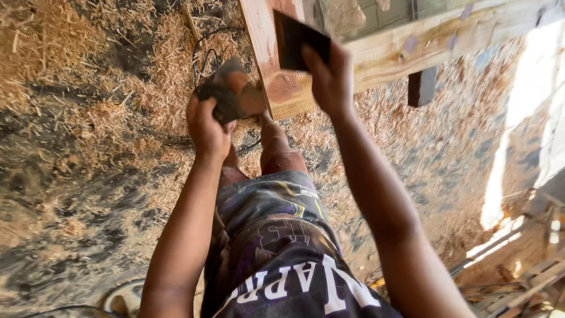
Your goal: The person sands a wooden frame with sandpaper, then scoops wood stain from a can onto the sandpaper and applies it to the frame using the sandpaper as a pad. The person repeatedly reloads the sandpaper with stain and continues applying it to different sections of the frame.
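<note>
My left hand (207, 126) grips a crumpled dark, dusty piece of sandpaper or cloth (226, 91), held just left of the end of a pale wooden plank (276, 65). My right hand (329, 79) holds a flat dark rectangular sheet (297, 41) against the plank's face near its end. The plank runs up and out of the top of the view. My legs and dark printed shorts (282, 247) show below, between my arms.
Wood shavings and sawdust (88, 88) cover the dirt floor. A second, longer wooden beam (435, 38) crosses the upper right. A thin black cable (203, 50) lies in the shavings behind the plank. Stacked timber pieces (529, 277) sit at the lower right in bright sunlight.
</note>
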